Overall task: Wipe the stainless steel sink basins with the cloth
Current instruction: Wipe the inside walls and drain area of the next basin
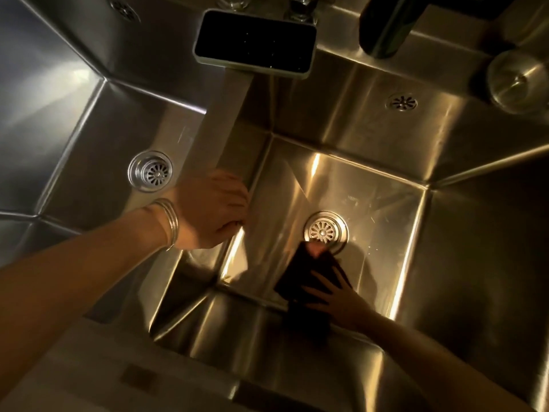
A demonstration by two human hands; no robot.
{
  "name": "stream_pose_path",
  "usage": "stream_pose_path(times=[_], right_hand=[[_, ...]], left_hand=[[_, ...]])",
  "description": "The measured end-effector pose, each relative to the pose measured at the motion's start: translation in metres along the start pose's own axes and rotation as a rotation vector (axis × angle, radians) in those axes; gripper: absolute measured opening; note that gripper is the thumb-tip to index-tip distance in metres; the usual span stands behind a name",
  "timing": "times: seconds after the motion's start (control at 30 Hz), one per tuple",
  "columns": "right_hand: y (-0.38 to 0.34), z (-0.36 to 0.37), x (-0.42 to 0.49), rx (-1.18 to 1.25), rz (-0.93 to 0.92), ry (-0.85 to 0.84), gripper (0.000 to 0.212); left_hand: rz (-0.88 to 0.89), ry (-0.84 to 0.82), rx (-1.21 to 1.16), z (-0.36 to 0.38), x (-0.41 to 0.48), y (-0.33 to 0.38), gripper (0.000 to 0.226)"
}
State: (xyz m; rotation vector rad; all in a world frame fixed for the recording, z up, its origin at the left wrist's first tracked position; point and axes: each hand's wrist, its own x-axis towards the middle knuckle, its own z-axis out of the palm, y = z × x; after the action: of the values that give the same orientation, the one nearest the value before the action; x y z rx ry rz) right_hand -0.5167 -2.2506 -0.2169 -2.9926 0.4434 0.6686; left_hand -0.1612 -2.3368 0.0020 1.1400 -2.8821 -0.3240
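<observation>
Two basins are showing one drain each: the left hand [212, 211] is curling its fingers over the divider [219, 120], and in the right basin [371, 185] the right hand [341, 301], fingers spread, is pressing the single cloth [309, 281] flat beside the drain [326, 229].

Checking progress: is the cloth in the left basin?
No, the right hand presses the cloth on the right basin floor, by its drain.

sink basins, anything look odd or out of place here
Nothing spilled or damaged. Only a dark rectangular tray sits skewed across the back of the divider, overhanging the right basin.
</observation>
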Motion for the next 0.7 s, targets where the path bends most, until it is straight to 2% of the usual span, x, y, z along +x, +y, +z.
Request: stream_pose_path(times=[0.07,0.17,0.37,0.43,0.5,0.7], right_hand=[[-0.004,0.009,-0.028,0.019,0.03,-0.076,0.062],[-0.01,-0.002,-0.015,0.14,0.081,-0.168,0.075],[-0.012,-0.047,0.086,0.306,0.054,-0.118,0.071],[0.006,-0.053,0.108,0.324,-0.008,-0.091,0.07],[0.033,-0.054,0.125,0.288,0.01,-0.059,0.07],[0.141,-0.064,0.172,0.288,0.292,-0.083,0.067]], left_hand=[[-0.008,-0.013,0.008,-0.002,0.0,0.0,0.032],[-0.023,-0.009,0.001,-0.004,0.001,0.002,0.032],[-0.047,0.02,-0.026,-0.007,0.0,0.004,0.03],[-0.051,0.02,-0.033,-0.006,-0.001,0.005,0.028],[-0.05,0.017,-0.034,-0.005,-0.001,0.006,0.024],[-0.035,-0.003,0.015,-0.004,-0.001,0.003,0.026]])
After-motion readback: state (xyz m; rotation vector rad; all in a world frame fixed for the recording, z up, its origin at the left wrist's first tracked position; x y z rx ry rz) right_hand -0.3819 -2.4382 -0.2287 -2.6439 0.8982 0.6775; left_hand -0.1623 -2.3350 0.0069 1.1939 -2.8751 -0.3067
